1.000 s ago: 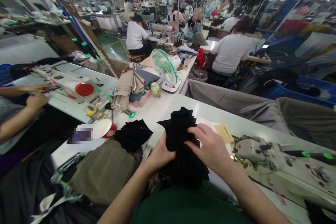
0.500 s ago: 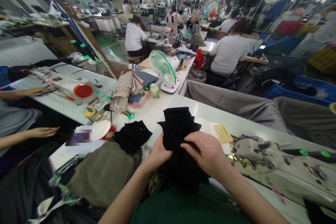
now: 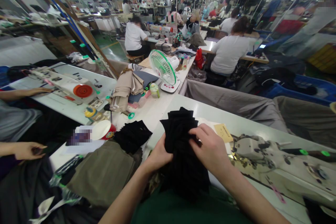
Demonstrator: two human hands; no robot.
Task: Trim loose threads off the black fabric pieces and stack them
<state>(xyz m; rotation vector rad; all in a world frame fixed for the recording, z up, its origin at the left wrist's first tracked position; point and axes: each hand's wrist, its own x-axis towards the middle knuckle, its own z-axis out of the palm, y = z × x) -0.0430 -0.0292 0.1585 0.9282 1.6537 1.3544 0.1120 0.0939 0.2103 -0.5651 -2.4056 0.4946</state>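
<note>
A thick bundle of black fabric pieces (image 3: 181, 147) is held up in front of my green top, over the near edge of the sewing table (image 3: 199, 105). My left hand (image 3: 160, 154) is wrapped round the bundle's left side, thumb across the front. At the bundle's right edge, my right hand (image 3: 207, 143) pinches the fabric between thumb and fingertips. Just left of the bundle lies another stack of black fabric pieces (image 3: 133, 134), with a pile of olive-grey fabric (image 3: 103, 175) nearer to me.
A sewing machine (image 3: 278, 157) stands on my right, beside a yellow paper tag (image 3: 223, 132). A green-and-white fan (image 3: 165, 68), a red-and-white tub (image 3: 105, 130) and folded beige fabric (image 3: 126, 89) stand ahead and left. A co-worker's hand (image 3: 28, 150) is at the left edge.
My right hand has shifted slightly right and up along the bundle, and the top layers of black fabric sit differently. The co-worker's nearer hand has moved left and down.
</note>
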